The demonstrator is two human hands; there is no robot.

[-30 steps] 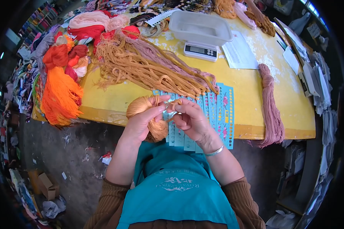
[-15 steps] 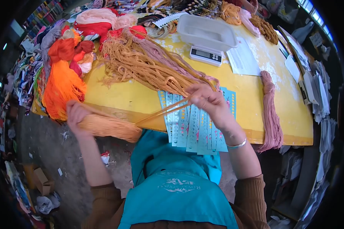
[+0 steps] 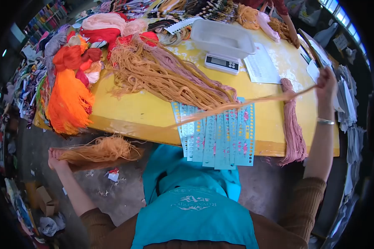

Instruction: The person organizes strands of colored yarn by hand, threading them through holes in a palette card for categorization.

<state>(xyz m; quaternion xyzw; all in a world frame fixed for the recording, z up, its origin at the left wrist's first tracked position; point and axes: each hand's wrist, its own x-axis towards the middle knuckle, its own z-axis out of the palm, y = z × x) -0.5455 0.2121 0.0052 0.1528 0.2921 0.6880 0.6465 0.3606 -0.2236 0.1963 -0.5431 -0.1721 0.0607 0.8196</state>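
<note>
At the lower left, off the table's front edge, my left hand (image 3: 59, 159) is closed round one end of a light orange thread hank (image 3: 102, 150), whose far end is loose and frizzy. My right hand (image 3: 326, 85), raised at the far right, is closed on a thin bundle of orange strands (image 3: 220, 109). Those strands stretch slantwise across the table. Under them lie several overlapping light-blue punched cards (image 3: 210, 137), which jut over the table edge. A large pile of tan-gold thread (image 3: 153, 74) lies just behind the cards.
A mauve hank (image 3: 293, 124) lies over the right front edge of the yellow table (image 3: 133, 114). Behind are a scale (image 3: 222, 63), a plastic tub (image 3: 223, 38) and a printed sheet (image 3: 262, 64). Orange and red hanks (image 3: 68, 97) lie left. Another person's hand (image 3: 294, 40) is at the back right.
My hands have moved far apart, the left down and left with the hank, the right up and right, drawing out the strands. Another person's arm has come in at the back right.
</note>
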